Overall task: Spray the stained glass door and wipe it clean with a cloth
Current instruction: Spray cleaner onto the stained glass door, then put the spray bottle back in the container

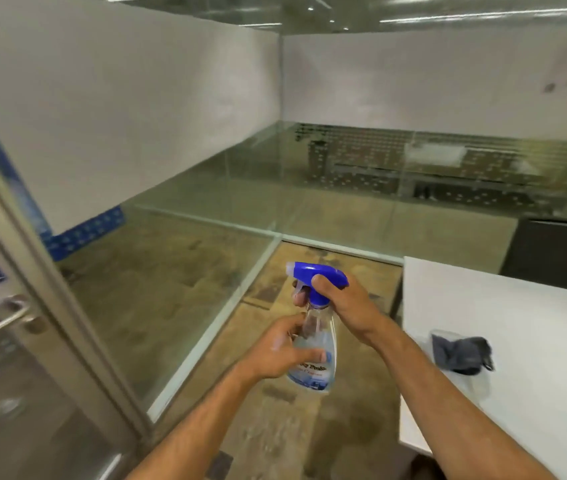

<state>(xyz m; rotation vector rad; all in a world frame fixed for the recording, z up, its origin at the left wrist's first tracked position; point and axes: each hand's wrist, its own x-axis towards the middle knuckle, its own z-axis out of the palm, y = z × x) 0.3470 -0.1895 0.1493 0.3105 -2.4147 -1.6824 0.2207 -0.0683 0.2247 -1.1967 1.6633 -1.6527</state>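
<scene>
Both hands, left hand (280, 351) and right hand (339, 303), grip the spray bottle (316, 341); white table (534, 341) at three o'clock carries a dark cloth (460, 353), glass door (15, 306) at nine.

Clear plastic bottle (316, 344), glossy glass door (15, 358)

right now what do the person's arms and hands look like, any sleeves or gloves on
Both forearms are bare as far as the frame shows: no sleeves reach into view. The left hand and the right hand wear no gloves. No watch, bracelet or ring is visible on either wrist or hand, though the picture is slightly blurred.
</scene>
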